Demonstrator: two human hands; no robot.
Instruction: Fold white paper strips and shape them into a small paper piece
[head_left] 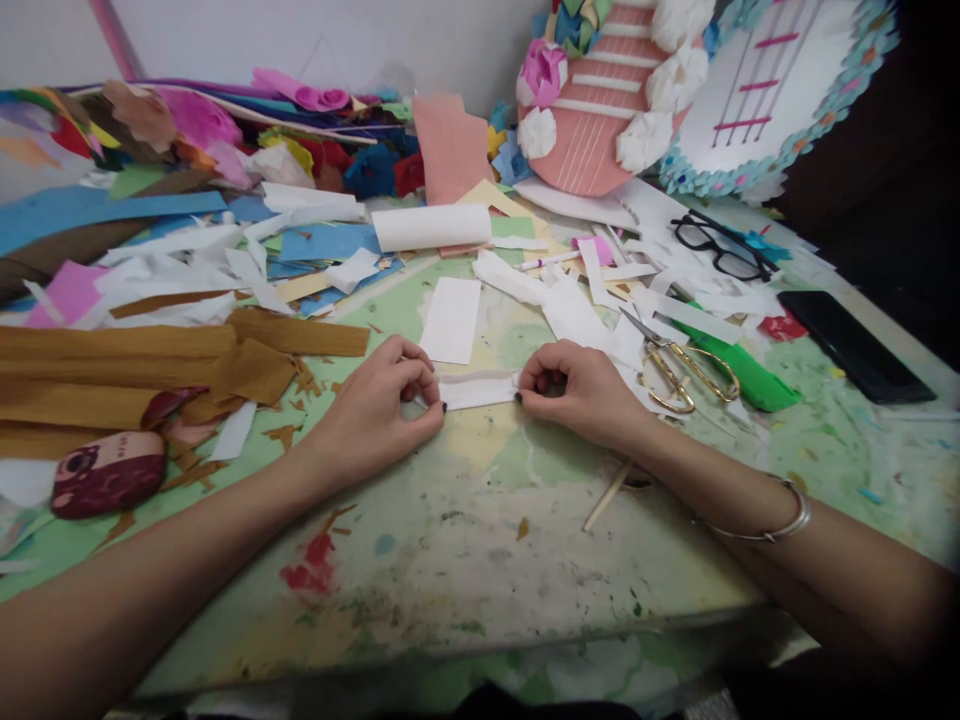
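Two closed fingertip pinches, centre: our left hand (379,400) and right hand (583,388) hold a white strip (478,391), seemingly for tautness

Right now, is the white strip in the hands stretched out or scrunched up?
Stretched out. The white strip runs nearly straight between the left hand and right hand, fingers pinching it at each side.

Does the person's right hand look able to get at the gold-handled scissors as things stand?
Probably yes: the scissors lie close beside the right hand, with nothing visible covering them, though its fingers are pinching a white paper strip.
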